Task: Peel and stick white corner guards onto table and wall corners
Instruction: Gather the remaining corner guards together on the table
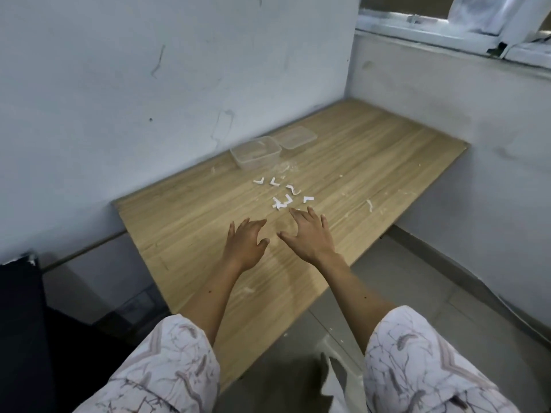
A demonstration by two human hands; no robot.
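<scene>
From the head view, both hands reach out over the wooden table [185, 234] with fingers spread and relaxed, holding nothing. The left hand [246, 244] hovers a little short of the scattered white corner guards [284, 195]; the right hand [310, 234] has its fingertips just beside the nearest ones — likely about to pick one for peeling. The guards lie loose mid-table, near an open clear container [256, 152] and its lid [295, 137] against the wall [119, 84], probably tipped out for easy choosing. Peeled scraps [369, 204] litter the right side. The table's right edge and near corner stand free — bare wood around the hands leaves room.
</scene>
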